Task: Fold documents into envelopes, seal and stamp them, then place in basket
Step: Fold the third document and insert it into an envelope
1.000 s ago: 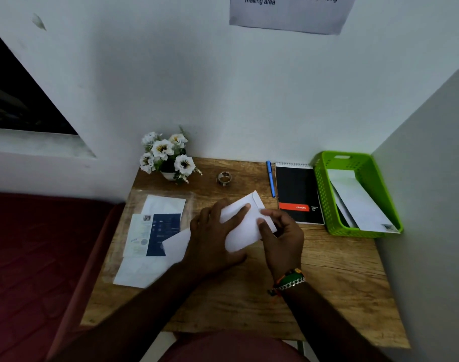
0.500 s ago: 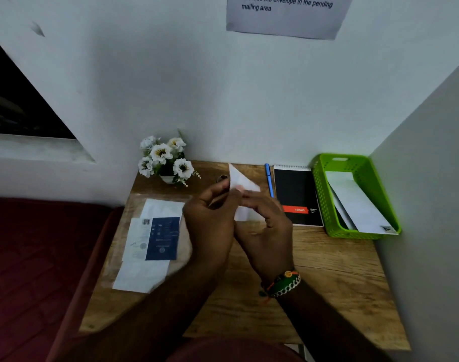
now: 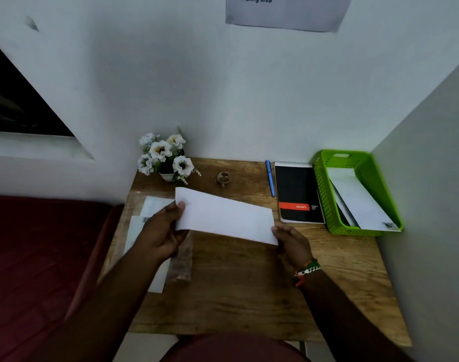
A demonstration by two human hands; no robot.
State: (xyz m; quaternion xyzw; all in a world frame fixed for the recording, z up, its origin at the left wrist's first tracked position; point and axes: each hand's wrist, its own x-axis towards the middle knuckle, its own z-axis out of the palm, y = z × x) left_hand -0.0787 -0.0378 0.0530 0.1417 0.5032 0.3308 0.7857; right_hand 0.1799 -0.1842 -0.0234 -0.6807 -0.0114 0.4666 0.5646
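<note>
A plain white envelope (image 3: pixel 224 215) is held flat-side up above the wooden table (image 3: pixel 249 283), stretched between both hands. My left hand (image 3: pixel 161 231) pinches its left end, thumb on top. My right hand (image 3: pixel 291 244) grips its lower right corner. At the table's right edge stands a green basket (image 3: pixel 325 194) with white envelopes (image 3: pixel 361 202) inside. A clear plastic sleeve with white papers (image 3: pixel 150 223) lies on the left of the table, partly hidden by my left hand and arm.
A black notebook (image 3: pixel 299 192) and a blue pen (image 3: pixel 270 178) lie at the back right. A pot of white flowers (image 3: pixel 165 158) and a small round brown object (image 3: pixel 223 177) stand at the back. Walls close in behind and to the right. A printed notice (image 3: pixel 285 11) hangs above.
The envelope went from pressed on the table, to raised on edge, to spread wide facing me. My hands moved apart to its two ends.
</note>
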